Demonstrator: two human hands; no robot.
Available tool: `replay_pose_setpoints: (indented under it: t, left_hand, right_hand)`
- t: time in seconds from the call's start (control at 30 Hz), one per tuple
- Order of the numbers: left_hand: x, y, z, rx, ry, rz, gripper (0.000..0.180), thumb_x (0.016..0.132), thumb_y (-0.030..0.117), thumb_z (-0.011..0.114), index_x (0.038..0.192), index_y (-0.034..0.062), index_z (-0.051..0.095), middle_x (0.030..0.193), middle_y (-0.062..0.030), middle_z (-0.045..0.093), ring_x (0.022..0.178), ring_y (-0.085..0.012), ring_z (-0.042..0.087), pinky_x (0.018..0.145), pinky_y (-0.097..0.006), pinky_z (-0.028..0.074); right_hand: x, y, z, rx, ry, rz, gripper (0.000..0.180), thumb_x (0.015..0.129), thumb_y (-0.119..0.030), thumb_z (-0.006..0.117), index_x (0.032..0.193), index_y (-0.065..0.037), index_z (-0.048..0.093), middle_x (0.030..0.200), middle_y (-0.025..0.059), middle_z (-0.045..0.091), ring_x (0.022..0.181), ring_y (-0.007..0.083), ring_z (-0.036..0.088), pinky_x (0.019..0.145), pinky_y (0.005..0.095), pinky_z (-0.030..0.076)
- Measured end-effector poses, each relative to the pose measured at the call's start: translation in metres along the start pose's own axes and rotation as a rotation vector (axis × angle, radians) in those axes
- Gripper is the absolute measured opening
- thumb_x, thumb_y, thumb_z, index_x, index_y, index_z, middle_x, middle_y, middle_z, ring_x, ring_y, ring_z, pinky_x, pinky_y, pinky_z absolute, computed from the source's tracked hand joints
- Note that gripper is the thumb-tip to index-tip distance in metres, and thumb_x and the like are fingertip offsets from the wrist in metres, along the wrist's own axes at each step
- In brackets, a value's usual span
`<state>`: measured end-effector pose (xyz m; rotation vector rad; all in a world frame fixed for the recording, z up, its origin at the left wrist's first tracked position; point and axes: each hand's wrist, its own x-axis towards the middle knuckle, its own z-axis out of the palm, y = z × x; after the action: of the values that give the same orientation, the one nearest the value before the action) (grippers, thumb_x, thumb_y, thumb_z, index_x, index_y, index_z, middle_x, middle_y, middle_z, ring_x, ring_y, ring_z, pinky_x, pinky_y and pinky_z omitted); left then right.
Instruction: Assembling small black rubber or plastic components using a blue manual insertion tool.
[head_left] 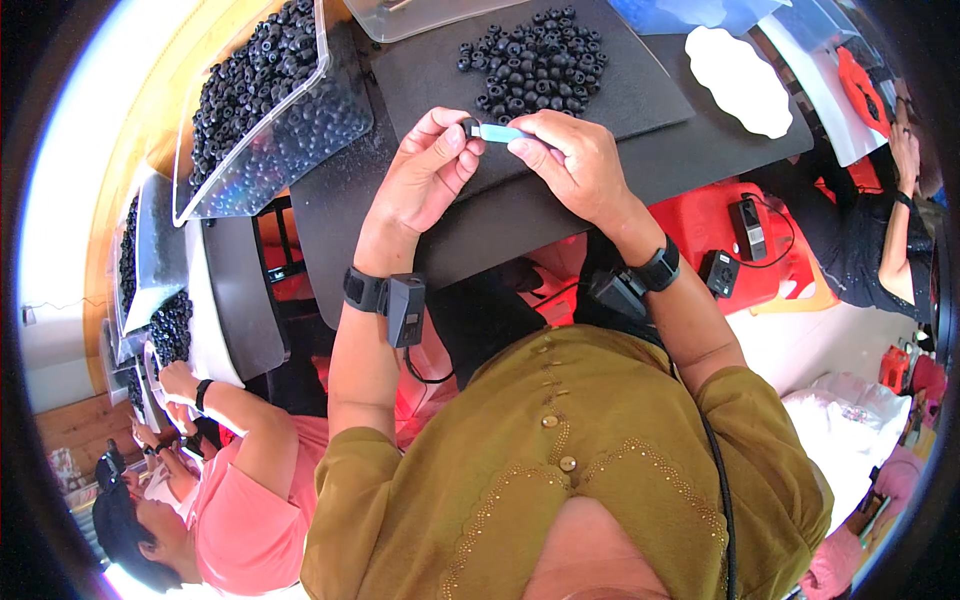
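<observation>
My left hand point(432, 172) pinches a small round black piece point(469, 127), which looks like one of the bead-like parts piled beyond it. In my right hand point(578, 165) is a slim light-blue tool point(502, 133), held between thumb and fingers with its pale end against the black piece. I cannot make out what the tool's tip is. Both hands are raised over the near part of a dark board point(645, 105). Just past my fingers lies a heap of shiny black round pieces point(535, 65), some with a visible hole.
A clear plastic bin point(330, 120) full of black pieces stands left of the board. A white scalloped dish point(738, 82) sits at the right of the dark table point(690, 155). A red stool point(700, 215) holds black devices. Co-workers sit left and right.
</observation>
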<state>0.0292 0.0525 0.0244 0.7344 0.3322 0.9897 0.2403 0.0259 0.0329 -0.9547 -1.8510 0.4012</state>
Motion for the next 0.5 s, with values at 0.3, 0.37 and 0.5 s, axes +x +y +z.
replay_pose_setpoints:
  t: [0.3,0.37,0.5]
  left_hand:
    - [0.0,-0.012,0.017,0.375,-0.091,-0.132,0.02,0.087,0.018,0.071,0.1,0.0066,0.061,0.09,-0.0054,0.062,0.075,-0.0103,0.055,0.07,-0.022,0.048]
    - [-0.001,0.0,0.007,0.188,-0.014,-0.037,0.02,0.092,0.015,0.064,0.108,0.0055,0.058,0.099,-0.0066,0.057,0.085,-0.0108,0.053,0.072,-0.018,0.048]
    - [0.0,0.003,0.001,-0.011,-0.012,-0.032,0.02,0.094,0.016,0.062,0.109,0.0047,0.056,0.102,-0.0069,0.054,0.089,-0.0118,0.05,0.073,-0.018,0.05]
  right_hand:
    - [0.004,0.012,-0.001,0.121,0.156,0.126,0.024,0.095,-0.023,0.059,0.096,0.0,0.065,0.077,0.0146,0.063,0.067,0.0298,0.062,0.061,0.0337,0.047]
    - [0.002,0.01,-0.002,0.17,0.182,0.139,0.024,0.094,-0.023,0.06,0.096,0.001,0.064,0.078,0.0144,0.063,0.067,0.0281,0.062,0.061,0.0331,0.047]
    - [0.002,0.01,-0.004,0.191,0.165,0.086,0.024,0.093,-0.022,0.062,0.099,0.001,0.064,0.082,0.0135,0.065,0.066,0.0244,0.061,0.061,0.0323,0.047]
